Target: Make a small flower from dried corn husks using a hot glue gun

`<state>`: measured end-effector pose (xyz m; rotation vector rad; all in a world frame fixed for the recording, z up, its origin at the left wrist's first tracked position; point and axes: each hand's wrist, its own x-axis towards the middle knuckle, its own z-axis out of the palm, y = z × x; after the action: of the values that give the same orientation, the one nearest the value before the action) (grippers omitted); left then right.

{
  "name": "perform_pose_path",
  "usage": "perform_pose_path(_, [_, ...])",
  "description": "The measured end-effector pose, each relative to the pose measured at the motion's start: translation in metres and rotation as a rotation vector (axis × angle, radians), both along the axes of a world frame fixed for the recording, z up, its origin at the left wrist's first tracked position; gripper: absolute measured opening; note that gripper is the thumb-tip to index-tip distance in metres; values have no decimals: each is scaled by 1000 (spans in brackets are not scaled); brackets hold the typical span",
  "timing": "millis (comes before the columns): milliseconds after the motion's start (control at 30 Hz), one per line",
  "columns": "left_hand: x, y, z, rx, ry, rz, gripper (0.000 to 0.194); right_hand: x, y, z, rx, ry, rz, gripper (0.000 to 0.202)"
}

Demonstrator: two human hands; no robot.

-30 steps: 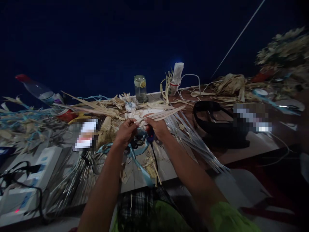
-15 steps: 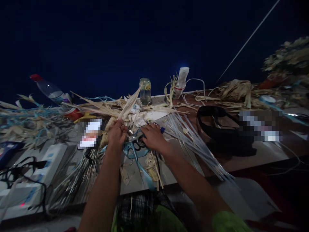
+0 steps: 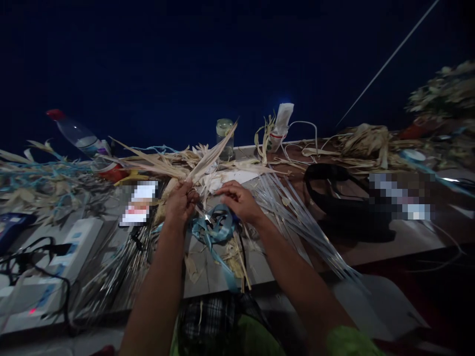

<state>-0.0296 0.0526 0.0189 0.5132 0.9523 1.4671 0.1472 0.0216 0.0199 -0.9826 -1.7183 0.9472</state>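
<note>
My left hand is closed around the base of a dry corn husk, whose pointed tip rises to the right in front of a glass jar. To its right, my right hand is raised with fingers stretched leftward and the thumb below; I see nothing held in it. A coil of light blue ribbon lies just beneath both hands. Scissors rest on that coil, partly hidden by it. Pale husk pieces lie between and behind the hands.
Clear thin rods and a black headband-like object lie to the right. Thin wires, a blurred-out phone and a white power strip are on the left. A plastic bottle leans behind; a paper cup stands at the back.
My right hand has lifted off the scissors and ribbon coil, leaving them on the table. The husk in my left hand has swung to the right, its tip now over the jar.
</note>
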Motion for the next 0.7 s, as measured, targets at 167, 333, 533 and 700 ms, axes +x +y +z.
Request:
perform_pose_path(167, [1,0,2,6,-19,13,29,-7,0,-8,-54,104,-193,23])
perform_pose_path(333, [-2,2,-2,-48,-24,26,27,-21,-11,-9,78,-289,159,26])
perform_pose_path(533, [0,2,-3,-24,-46,12,26,-28,-14,-14,134,-884,125,27])
perform_pose_path(700, [2,1,-3,-26,-39,-1,27,-32,-21,-14,198,-1030,-12,22])
